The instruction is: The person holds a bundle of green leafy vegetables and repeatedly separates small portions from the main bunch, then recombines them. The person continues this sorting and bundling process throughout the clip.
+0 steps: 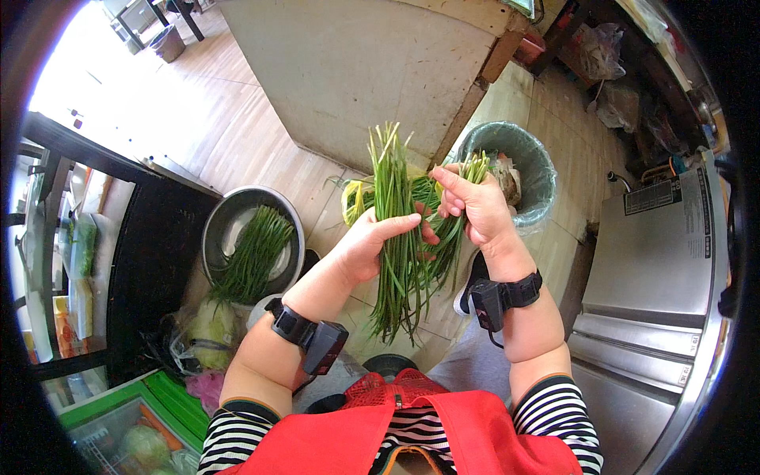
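Observation:
Upright in my left hand (374, 246) is a long bunch of green chives (395, 249), pale cut ends up and leaf tips hanging down. My right hand (472, 202) grips a smaller bunch of chives (451, 243) near its stem ends, just right of the first. More greens with a yellow plastic bag (355, 200) show behind and between the hands, partly hidden. To the left, a round metal basin (288, 205) holds a pile of chives (252, 255), its leaf tips hanging over the near rim.
A bin lined with a clear bag (537, 154) stands beyond my right hand with scraps inside. Left are a black-framed glass-door fridge (160, 237), a bagged cabbage (212, 332) and a green crate (172, 404). A steel appliance (647, 249) stands right; a pale panel (362, 71) rises ahead.

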### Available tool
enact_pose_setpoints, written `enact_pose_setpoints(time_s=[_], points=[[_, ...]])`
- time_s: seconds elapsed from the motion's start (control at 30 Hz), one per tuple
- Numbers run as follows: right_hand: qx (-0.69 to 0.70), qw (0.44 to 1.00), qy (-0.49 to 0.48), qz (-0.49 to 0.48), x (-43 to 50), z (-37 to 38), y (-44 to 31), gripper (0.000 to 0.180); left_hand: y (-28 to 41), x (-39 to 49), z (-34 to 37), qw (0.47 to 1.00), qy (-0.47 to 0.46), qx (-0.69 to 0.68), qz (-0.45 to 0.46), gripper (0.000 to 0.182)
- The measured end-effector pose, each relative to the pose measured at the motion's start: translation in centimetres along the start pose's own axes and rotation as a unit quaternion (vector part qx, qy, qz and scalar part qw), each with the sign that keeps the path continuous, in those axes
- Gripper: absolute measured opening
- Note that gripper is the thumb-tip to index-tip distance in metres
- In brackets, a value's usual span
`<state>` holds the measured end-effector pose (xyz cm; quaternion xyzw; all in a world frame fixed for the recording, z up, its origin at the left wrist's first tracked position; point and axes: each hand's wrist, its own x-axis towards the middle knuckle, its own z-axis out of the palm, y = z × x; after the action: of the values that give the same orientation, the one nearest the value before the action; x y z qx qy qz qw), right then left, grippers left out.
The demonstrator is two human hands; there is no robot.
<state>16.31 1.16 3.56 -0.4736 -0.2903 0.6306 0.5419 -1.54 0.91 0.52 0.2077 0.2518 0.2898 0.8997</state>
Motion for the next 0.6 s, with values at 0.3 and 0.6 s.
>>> enact_pose_setpoints(time_s=[0.3, 0.6], points=[[0.021, 0.999, 0.022, -0.026, 0.2, -0.3, 0.2, 0.016, 0.1, 0.3, -0.1, 0.996, 0.063, 0.050, 0.045, 0.010], [0.069, 0.990, 0.105, -0.071, 1.0, -1.5, -0.4, 0.018, 0.1, 0.2, -0.2, 0.995, 0.063, 0.048, 0.067, 0.009]])
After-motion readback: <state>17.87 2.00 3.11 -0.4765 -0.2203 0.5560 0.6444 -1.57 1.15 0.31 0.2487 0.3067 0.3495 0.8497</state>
